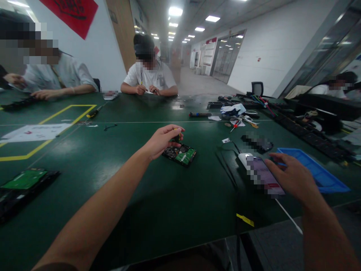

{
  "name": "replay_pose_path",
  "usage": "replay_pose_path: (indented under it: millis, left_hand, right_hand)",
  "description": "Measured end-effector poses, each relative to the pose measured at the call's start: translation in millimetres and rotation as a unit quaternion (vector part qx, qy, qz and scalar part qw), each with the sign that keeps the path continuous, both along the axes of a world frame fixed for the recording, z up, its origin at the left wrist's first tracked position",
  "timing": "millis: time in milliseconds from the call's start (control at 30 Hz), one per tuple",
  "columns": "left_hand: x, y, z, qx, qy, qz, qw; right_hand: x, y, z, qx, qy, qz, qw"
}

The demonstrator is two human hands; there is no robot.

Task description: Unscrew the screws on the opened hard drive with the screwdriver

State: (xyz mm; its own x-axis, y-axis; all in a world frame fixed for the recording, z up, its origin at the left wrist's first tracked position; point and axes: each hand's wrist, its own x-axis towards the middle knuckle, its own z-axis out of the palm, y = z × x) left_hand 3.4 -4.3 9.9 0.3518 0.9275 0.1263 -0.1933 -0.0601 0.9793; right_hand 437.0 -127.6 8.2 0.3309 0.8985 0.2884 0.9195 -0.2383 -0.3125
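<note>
My left hand (163,141) is closed around a black-and-yellow screwdriver (177,136), mostly hidden by the fingers. It stands over a hard drive (184,155), which lies on the green table with its green circuit board facing up. My right hand (295,175) is beside the right edge of a phone (266,175) with a lit screen, its thumb and fingers apart and nothing visible in them. Partly behind that hand lies a blue plastic tray (332,184).
A second drive in a black carrier (26,178) lies at left. Another screwdriver (94,112) rests farther back. Gloves (234,109), cables and dark hardware (307,133) fill the right side. A black cable (237,195) hangs over the near edge. Two people sit across the table.
</note>
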Motion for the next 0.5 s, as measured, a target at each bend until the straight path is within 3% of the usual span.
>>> replay_pose_path:
  millis: [33,100,233,333,500]
  left_hand:
    - [0,0,-0.1,-0.001,0.0,0.001,1.0]
    - [0,0,-0.4,-0.001,-0.001,0.002,1.0]
    - [1,-1,-0.3,0.004,-0.006,0.009,1.0]
    - [1,-2,0.2,0.0,-0.007,0.011,1.0]
    - [1,-3,1.1,-0.001,-0.006,0.011,1.0]
  right_hand:
    - [20,-10,-10.3,-0.034,0.042,-0.038,0.998]
    - [49,-27,-31.1,-0.019,0.149,-0.086,0.985]
    - [66,-48,-58.9,0.002,0.382,-0.09,0.92]
    - [59,-51,-65.0,-0.018,0.447,-0.082,0.891]
    - [44,-45,-61.5,0.002,0.488,-0.089,0.868]
